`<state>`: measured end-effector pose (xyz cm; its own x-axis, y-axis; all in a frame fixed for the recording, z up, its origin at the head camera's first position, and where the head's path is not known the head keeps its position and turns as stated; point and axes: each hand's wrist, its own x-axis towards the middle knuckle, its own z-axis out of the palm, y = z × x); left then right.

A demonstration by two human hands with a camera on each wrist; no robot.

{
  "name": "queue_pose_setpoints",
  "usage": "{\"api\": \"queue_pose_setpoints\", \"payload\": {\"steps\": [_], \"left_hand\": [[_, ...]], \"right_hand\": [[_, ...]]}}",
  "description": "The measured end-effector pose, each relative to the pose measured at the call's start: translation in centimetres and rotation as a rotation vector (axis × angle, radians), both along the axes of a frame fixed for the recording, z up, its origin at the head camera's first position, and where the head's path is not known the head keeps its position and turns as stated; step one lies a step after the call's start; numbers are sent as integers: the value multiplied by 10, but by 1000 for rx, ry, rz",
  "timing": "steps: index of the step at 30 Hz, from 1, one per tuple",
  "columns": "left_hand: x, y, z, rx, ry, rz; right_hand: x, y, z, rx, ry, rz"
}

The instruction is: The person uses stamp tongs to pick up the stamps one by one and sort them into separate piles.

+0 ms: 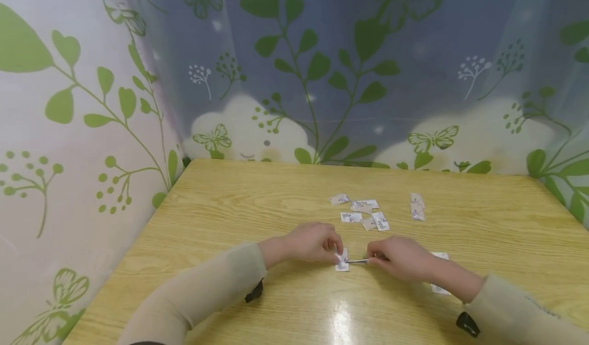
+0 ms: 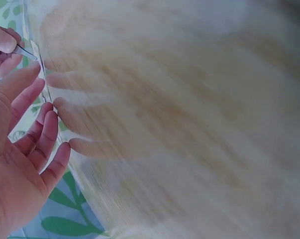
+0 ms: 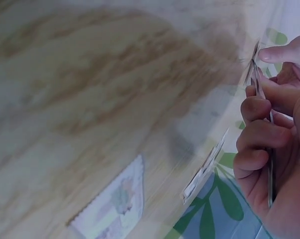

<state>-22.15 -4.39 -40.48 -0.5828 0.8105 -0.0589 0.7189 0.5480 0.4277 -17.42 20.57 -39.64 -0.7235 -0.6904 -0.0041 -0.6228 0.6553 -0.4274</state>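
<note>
A small printed stamp [image 1: 342,267] lies on the wooden table between the hands. At its left edge, the left hand [image 1: 310,243] rests its fingertips on or beside the stamp; in the left wrist view, its fingers [image 2: 49,130] are loosely bent with the tips at the table surface. The right hand [image 1: 402,255] grips slim metal tweezers [image 1: 356,261], whose tip reaches the stamp. Seen from the right wrist, the fingers curl round the tweezers [image 3: 270,174]. Whether the tips pinch the stamp is too small to tell.
Behind the hands lie several loose stamps [image 1: 351,216], some overlapping. Two more stamps [image 1: 417,212] lie farther right. Another stamp [image 1: 440,290] is partly hidden by the right forearm. The table [image 1: 221,202] meets a leaf-patterned cloth [image 1: 285,105] at the back and left.
</note>
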Motion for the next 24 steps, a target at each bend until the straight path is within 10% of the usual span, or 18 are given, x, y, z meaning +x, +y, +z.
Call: {"api": "queue_pose_setpoints", "payload": {"steps": [24], "left_hand": [[0,0,1,-17,4,9]], "right_hand": [[-5,-7,3,5,52,-31]]}}
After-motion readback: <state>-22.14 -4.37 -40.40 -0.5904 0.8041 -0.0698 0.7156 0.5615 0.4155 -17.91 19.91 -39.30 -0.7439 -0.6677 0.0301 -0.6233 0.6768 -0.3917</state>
